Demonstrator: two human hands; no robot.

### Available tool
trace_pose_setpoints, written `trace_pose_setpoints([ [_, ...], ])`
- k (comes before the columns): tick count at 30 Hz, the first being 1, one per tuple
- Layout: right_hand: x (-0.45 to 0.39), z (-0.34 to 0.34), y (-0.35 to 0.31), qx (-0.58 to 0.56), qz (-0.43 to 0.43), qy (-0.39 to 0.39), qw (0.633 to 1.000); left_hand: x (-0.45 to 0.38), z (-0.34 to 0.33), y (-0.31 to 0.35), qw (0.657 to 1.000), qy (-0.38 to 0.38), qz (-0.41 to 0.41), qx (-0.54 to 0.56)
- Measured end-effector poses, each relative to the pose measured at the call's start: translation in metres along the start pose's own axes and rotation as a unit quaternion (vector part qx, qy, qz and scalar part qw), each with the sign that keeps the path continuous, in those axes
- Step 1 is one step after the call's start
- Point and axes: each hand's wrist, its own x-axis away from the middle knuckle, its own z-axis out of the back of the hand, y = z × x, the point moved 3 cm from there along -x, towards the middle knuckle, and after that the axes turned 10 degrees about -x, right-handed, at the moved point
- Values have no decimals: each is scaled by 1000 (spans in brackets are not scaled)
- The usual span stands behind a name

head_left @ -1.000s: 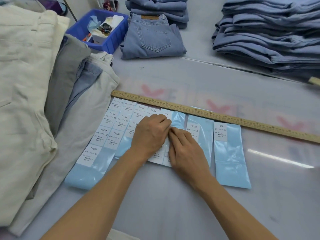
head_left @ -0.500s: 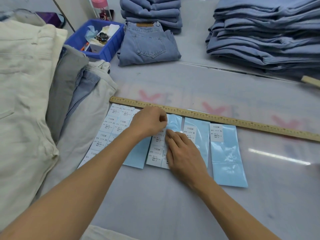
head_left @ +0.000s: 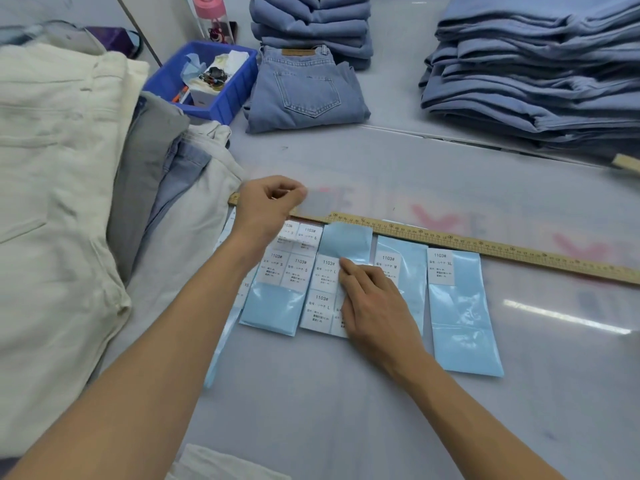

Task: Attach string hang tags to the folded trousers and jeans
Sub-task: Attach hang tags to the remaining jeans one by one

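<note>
- The left hand [head_left: 266,209] was raised above the left end of the ruler [head_left: 485,245], thumb and forefinger pinched on a small pale sticker [head_left: 320,201], which showed blurred.
- The right hand [head_left: 372,299] lay flat on the blue sheets [head_left: 464,323], fingers nearly straight, forefinger tip pressing a white size label [head_left: 325,275] marked L. It gripped nothing.
- The blue sheets lay side by side on the worktop [head_left: 346,410], their top edges just beside the ruler. White labels on them read S, L, M and XL.
- One folded pair of jeans [head_left: 304,91] lay back pocket up at the far side of the worktop, just beside a blue bin [head_left: 228,98] of small items.
- A stack of folded jeans [head_left: 311,26] stood behind that pair; a larger blue stack [head_left: 536,74] stood at the far right.
- A pile of cream and grey trousers [head_left: 69,168] lay at the left, its edge touching the left end of the ruler.
- A pink bottle [head_left: 211,12] stood behind the bin.
</note>
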Motion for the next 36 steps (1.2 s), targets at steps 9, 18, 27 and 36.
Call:
trace_pose_setpoints([
  [9,-7,24,26,-450,-216,82,863,98,2,-22,995,-86,-21,50],
  [18,-13,45,60,-841,-368,198,343,161,-50,-39,947,-212,-133,-200],
  [27,23,128,15,-590,-368,167,699,195,-11,1,973,70,-161,-151],
  [36,183,192,-95,-720,-518,104,451,308,-49,76,831,65,-498,-241],
])
